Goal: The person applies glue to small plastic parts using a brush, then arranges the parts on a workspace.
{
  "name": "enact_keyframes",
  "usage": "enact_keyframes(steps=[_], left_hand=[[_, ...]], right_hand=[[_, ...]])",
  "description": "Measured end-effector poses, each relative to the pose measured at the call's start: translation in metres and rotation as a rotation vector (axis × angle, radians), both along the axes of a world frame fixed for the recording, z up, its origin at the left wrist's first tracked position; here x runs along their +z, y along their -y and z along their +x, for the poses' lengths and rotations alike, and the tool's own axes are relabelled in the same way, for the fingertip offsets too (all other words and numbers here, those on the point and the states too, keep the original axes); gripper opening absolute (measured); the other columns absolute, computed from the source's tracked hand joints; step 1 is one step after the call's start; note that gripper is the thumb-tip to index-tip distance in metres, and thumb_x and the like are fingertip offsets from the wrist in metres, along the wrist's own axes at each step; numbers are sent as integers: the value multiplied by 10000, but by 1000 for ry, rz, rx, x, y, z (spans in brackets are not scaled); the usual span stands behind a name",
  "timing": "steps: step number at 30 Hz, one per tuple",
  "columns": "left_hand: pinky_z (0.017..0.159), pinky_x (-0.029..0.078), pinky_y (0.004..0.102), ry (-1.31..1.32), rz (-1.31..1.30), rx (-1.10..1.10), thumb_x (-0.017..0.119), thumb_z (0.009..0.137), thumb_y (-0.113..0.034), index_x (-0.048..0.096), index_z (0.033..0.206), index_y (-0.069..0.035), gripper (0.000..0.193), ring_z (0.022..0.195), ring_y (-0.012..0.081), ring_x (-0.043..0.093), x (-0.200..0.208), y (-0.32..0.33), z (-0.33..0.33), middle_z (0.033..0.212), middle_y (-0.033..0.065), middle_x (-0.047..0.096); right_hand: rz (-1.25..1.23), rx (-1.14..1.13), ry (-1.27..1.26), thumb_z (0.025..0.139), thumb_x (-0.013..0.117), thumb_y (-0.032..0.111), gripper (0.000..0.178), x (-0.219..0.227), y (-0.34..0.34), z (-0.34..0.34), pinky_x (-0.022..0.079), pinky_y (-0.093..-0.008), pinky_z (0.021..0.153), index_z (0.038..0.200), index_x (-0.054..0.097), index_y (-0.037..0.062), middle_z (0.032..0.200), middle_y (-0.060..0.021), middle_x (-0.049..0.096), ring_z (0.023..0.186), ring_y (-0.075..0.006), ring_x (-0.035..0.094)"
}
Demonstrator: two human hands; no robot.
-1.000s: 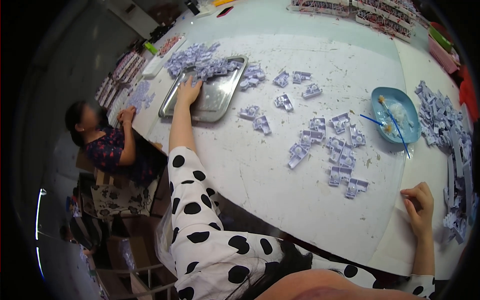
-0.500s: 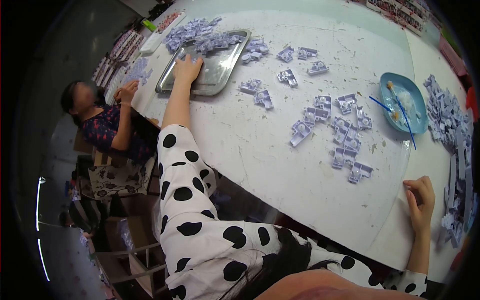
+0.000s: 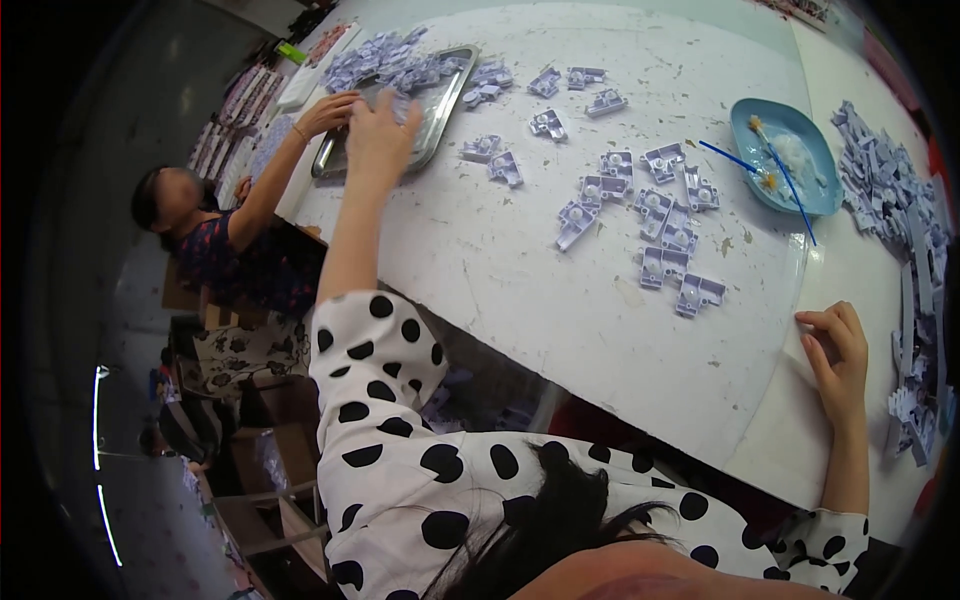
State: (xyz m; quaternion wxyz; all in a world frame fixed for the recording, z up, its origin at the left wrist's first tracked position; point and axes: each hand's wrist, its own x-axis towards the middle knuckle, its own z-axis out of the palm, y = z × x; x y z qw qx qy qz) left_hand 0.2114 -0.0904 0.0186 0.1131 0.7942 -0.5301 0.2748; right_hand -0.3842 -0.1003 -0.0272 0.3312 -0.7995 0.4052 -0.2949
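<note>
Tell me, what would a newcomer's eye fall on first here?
Probably the blue dish on the right side of the white table, with two blue sticks across its rim. Next, the black-dotted white sleeve, left of centre, leading up to the blurred left hand over the metal tray at the upper left. A co-worker's hand is beside it, near a heap of pale plastic parts.

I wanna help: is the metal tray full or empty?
Partly full: the metal tray has pale pieces at its far end, but bare metal beside the left hand.
</note>
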Motion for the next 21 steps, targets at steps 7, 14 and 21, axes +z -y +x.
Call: enact_keyframes(steps=[7, 14, 21], left_hand=[[871, 470, 442, -238, 191, -259, 651, 903, -349, 581, 1244, -107, 424, 957, 393, 556, -37, -81, -117, 1062, 237, 525], [916, 461, 432, -100, 284, -288, 621, 918, -411, 598, 1266, -124, 452, 1043, 403, 551, -26, -82, -120, 1144, 261, 528], [936, 480, 474, -153, 22, -14, 629, 907, -409, 525, 1390, -203, 535, 1107, 436, 556, 11, 17, 16, 1256, 271, 508]], right_hand=[[29, 16, -16, 823, 613, -28, 156, -1, -1, 3, 411, -232, 706, 975, 650, -41, 894, -54, 450, 793, -139, 500], [-30, -40, 20, 777, 675, -33, 184, -6, -5, -1, 481, -254, 705, 960, 676, -15, 871, -69, 475, 774, -170, 537], [-55, -20, -20, 743, 670, -57, 185, -6, 0, 7, 503, -266, 671, 922, 682, -9, 850, -77, 471, 759, -186, 528]])
